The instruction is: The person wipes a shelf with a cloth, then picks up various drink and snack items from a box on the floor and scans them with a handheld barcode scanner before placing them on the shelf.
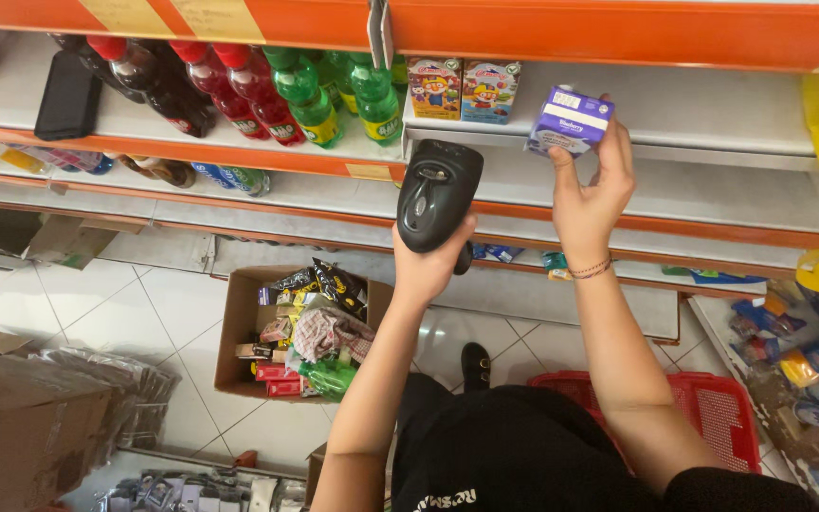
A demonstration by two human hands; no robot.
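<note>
Scanning a carton at the shelf

My left hand (426, 265) grips black barcode scanner (437, 192); right hand (588, 194) holds small purple carton (571, 120) up by the shelf (703, 109) w/ soda bottles (267, 90). Red basket (713, 408) & cardboard box (239, 332) on floor below.

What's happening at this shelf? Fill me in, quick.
A person stands at a shop shelf. Their left hand grips a black handheld scanner, and their right hand holds a small purple carton up at shelf height beside it. Two more small cartons stand on the shelf next to red and green bottles. On the floor are a cardboard box of snack packs and a red basket.
</note>
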